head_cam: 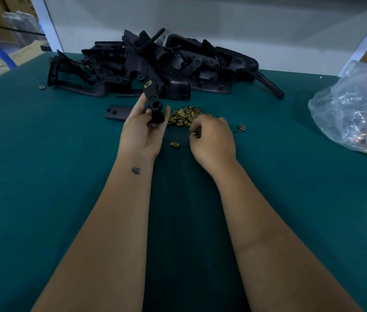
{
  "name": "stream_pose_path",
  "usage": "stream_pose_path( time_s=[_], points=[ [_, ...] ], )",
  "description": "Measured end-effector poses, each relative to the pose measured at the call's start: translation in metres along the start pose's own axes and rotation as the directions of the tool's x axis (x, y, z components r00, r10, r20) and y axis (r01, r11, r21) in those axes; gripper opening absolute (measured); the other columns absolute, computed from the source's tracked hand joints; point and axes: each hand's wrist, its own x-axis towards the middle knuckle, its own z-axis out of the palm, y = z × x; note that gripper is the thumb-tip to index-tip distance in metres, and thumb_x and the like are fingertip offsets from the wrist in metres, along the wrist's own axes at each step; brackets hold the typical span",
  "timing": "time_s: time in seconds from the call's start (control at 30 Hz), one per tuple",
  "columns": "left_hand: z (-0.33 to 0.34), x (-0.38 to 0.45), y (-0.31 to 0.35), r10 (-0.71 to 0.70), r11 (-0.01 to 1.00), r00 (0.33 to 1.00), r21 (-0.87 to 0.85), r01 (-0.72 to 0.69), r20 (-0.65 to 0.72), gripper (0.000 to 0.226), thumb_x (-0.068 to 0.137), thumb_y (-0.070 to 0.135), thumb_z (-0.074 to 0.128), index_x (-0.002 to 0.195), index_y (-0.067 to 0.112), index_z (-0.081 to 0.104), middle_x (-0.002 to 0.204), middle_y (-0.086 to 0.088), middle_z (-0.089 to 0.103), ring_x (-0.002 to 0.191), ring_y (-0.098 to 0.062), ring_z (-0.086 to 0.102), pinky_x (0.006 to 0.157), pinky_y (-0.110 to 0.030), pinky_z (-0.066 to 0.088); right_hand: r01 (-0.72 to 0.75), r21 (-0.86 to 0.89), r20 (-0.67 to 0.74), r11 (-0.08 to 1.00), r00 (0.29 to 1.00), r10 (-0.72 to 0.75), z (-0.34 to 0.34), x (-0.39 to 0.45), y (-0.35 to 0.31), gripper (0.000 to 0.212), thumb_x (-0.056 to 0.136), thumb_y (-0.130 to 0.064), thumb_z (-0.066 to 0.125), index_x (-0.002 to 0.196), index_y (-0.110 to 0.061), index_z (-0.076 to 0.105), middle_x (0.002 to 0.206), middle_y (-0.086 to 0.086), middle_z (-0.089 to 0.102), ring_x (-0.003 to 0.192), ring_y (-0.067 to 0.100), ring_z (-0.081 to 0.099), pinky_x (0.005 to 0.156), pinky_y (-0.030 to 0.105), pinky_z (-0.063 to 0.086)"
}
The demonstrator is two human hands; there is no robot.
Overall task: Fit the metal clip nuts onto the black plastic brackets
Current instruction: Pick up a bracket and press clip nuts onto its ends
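Observation:
My left hand grips a black plastic bracket upright above the green table; a brass clip nut sits on its upper end. My right hand is curled beside a small heap of brass clip nuts and pinches one clip nut at its fingertips. Loose clip nuts lie nearby, one between my hands and one to the right. A big pile of black brackets fills the back of the table.
A flat black bracket piece lies left of my left hand. A single clip nut rests at the far left. A clear plastic bag with more parts sits at the right edge. A white wall panel stands behind the pile.

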Motion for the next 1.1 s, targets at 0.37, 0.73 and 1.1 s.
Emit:
stream_pose_path(
  time_s=[0.37, 0.73, 1.1],
  points=[
    [0.007, -0.008, -0.002, -0.104, 0.989, 0.990, 0.115, 0.093, 0.091, 0.040, 0.102, -0.010, 0.032, 0.113, 0.008, 0.066, 0.102, -0.011, 0.070, 0.071, -0.016, 0.073, 0.064, -0.022, 0.057, -0.059, 0.829, -0.072, 0.556, 0.975, 0.211, -0.006, 0.003, -0.003, 0.023, 0.087, -0.003, 0.068, 0.083, -0.026, 0.070, 0.083, -0.005, 0.069, 0.079, 0.004, 0.063, 0.075, 0.018, 0.051],
    [0.006, -0.010, -0.004, -0.140, 0.945, 0.970, 0.320, 0.070, 0.201, 0.028, 0.097, 0.007, 0.056, 0.120, 0.019, 0.065, 0.094, -0.004, 0.075, 0.083, -0.016, 0.073, 0.071, -0.028, 0.058, -0.141, 0.958, 0.071, 0.248, 0.960, 0.271, -0.011, 0.006, -0.006, 0.018, 0.088, 0.006, 0.064, 0.091, -0.011, 0.066, 0.083, 0.002, 0.064, 0.079, 0.010, 0.061, 0.070, 0.017, 0.050],
    [0.007, -0.014, -0.002, -0.175, 0.907, 0.939, 0.419, 0.038, 0.295, 0.051, 0.095, -0.003, 0.050, 0.141, 0.017, 0.052, 0.122, -0.007, 0.063, 0.101, -0.017, 0.063, 0.077, -0.032, 0.057, -0.161, 0.968, 0.108, 0.195, 0.960, 0.259, -0.010, 0.006, -0.005, 0.017, 0.089, 0.003, 0.063, 0.091, -0.012, 0.070, 0.089, 0.007, 0.069, 0.084, 0.016, 0.063, 0.076, 0.027, 0.052]
  ],
)
